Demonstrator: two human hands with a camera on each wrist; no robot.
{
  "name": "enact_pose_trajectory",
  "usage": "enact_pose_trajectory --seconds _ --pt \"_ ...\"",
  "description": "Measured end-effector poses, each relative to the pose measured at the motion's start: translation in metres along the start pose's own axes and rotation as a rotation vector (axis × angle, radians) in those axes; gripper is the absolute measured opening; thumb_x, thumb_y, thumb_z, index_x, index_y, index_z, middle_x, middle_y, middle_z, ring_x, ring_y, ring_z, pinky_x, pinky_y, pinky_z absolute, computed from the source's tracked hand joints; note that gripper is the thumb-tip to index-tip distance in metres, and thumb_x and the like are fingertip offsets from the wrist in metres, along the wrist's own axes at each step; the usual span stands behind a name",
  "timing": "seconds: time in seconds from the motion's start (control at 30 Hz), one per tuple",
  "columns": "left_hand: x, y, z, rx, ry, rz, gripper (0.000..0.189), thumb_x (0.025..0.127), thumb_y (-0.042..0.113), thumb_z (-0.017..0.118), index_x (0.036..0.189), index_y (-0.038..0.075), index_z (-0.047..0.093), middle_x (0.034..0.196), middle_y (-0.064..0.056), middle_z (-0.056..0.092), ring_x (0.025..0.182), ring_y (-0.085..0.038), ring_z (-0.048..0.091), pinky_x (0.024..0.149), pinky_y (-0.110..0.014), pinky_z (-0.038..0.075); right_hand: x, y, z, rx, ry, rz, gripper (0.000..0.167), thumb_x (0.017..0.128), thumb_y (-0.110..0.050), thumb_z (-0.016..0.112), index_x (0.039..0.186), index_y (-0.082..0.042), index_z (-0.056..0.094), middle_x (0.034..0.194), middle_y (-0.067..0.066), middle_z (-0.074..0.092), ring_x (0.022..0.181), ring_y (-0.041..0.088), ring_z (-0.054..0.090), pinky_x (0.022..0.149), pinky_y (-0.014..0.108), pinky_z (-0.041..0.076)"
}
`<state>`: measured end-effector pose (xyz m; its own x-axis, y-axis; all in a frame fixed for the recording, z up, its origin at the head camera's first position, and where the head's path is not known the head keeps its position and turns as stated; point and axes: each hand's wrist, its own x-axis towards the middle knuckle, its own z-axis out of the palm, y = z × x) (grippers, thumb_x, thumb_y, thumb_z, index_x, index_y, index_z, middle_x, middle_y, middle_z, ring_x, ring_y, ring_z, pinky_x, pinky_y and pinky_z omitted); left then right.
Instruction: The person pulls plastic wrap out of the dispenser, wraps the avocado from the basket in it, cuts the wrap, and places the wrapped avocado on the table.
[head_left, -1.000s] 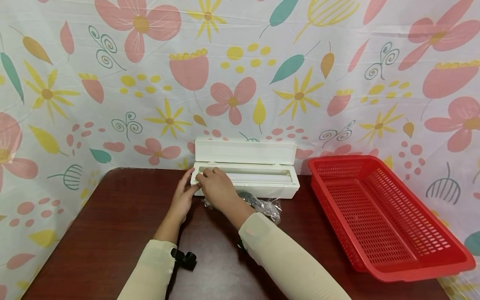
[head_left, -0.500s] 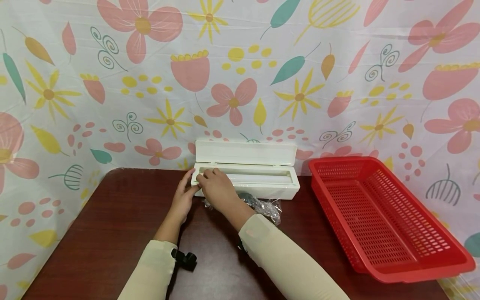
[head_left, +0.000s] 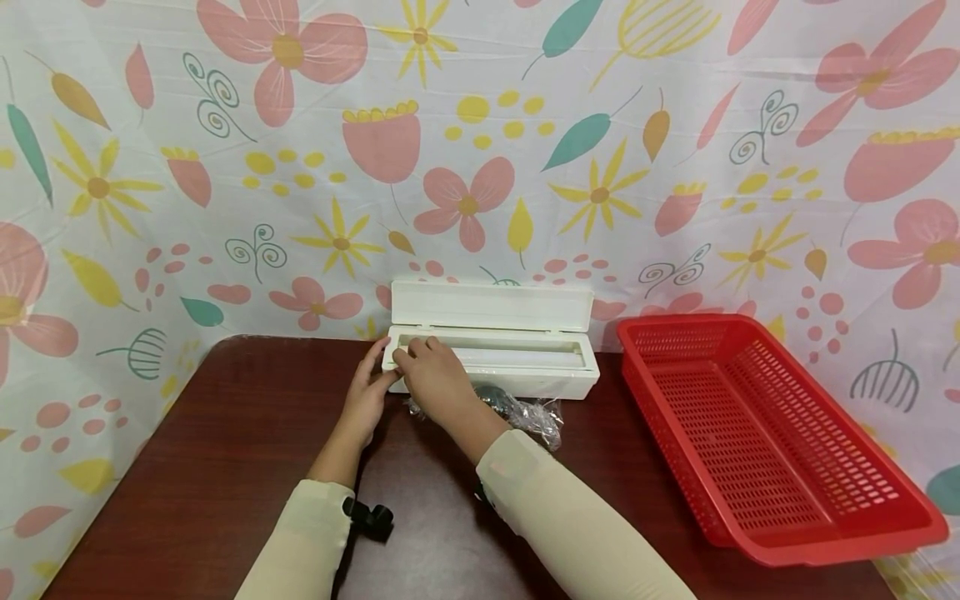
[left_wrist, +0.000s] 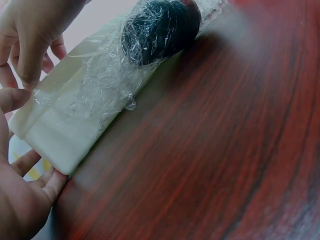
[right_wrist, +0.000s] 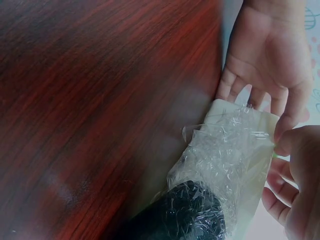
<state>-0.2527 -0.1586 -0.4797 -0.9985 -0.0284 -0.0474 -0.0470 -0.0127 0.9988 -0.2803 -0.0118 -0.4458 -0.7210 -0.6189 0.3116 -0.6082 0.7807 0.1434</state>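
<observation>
White box [head_left: 536,382] against left fingers [left_wrist: 54,186]

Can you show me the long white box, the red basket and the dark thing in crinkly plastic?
White box [head_left: 543,382]: head view, on its front wall.
Red basket [head_left: 750,446]: head view, on its holey floor.
Dark thing [left_wrist: 161,32]: left wrist view, on its rounded side.
</observation>
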Motion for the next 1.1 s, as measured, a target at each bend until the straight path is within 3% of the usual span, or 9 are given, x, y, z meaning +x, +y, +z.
enact_pose_trajectory --seconds 0.47,1.1 --pt "-0.0015 0.0014 0.0001 0.015 -0.002 -0.010 0.063 0.102 0.023 0.060 0.159 0.026 0.032 0.164 -0.012 0.020 0.134 -0.032 0.043 0.114 -0.050 0.035 -0.0003 0.0006 0.0007 -0.017 0.017 -0.013 0.019 0.102 -0.027 0.061 0.120 -0.023 0.063 0.112 -0.002 0.064 0.101 0.020 0.059 0.092 0.031 0.051" --pt "-0.0011 0.0021 0.0012 0.019 0.011 -0.012 0.063 0.102 0.021 0.060 0.159 0.026 0.032 0.162 -0.014 0.024 0.134 -0.033 0.044 0.115 -0.050 0.036 -0.0026 0.0012 -0.0034 0.005 0.020 0.012 0.018 0.101 -0.026 0.063 0.118 -0.022 0.063 0.108 -0.001 0.061 0.095 0.018 0.057 0.088 0.028 0.050"
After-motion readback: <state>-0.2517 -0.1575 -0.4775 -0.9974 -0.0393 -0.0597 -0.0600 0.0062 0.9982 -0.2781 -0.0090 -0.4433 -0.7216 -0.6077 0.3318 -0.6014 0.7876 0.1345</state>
